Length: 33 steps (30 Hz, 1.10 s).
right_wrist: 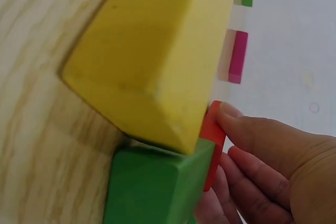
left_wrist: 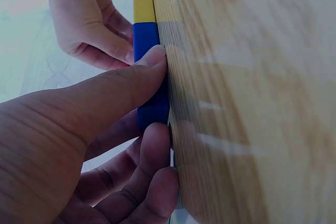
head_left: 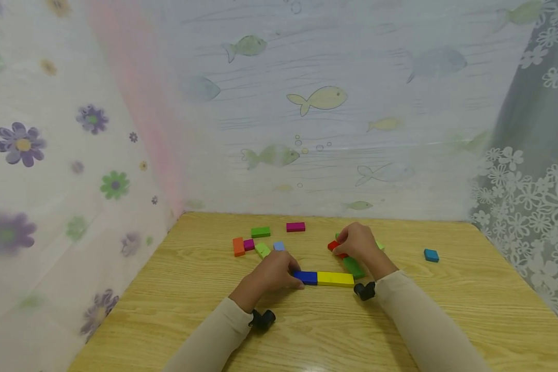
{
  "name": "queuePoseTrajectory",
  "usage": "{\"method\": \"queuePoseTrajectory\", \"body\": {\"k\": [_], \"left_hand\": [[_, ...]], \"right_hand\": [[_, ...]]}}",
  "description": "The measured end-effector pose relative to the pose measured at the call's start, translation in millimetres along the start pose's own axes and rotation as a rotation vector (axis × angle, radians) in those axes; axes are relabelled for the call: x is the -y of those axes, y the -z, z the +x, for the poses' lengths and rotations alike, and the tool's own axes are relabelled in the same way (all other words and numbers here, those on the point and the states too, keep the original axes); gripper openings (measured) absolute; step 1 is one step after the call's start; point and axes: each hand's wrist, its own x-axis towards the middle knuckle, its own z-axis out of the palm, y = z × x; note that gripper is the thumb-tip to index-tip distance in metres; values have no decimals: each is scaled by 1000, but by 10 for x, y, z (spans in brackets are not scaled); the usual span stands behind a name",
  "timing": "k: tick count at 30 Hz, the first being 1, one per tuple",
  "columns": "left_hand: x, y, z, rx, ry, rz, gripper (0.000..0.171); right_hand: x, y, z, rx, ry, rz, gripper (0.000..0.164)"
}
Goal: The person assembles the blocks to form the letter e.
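Note:
My left hand holds the left end of a blue block, the thumb along its near side in the left wrist view. End to end with the blue block lies a longer yellow block, forming a straight row on the table. Behind the row, my right hand pinches a red block between thumb and fingers. A green block sits between the yellow block and the right hand. In the right wrist view, the red block shows just past the green one, partly hidden by it.
On the wooden table, an orange block, magenta blocks, a green block, a lime block and a light blue block lie toward the back left. A teal block lies at right. Patterned curtains enclose the table.

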Motion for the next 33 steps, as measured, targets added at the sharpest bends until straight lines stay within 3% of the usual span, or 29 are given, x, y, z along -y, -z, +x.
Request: {"method": "queuePoseTrajectory", "body": {"k": [24,33], "left_hand": [[-11,11,-3,2,4,-3,35],[-16,8,2,8,16,4,35]], "right_hand": [[10,-26,-29,19,4,16,38],[-2,48,-168,89,-57,-37,58]]}}
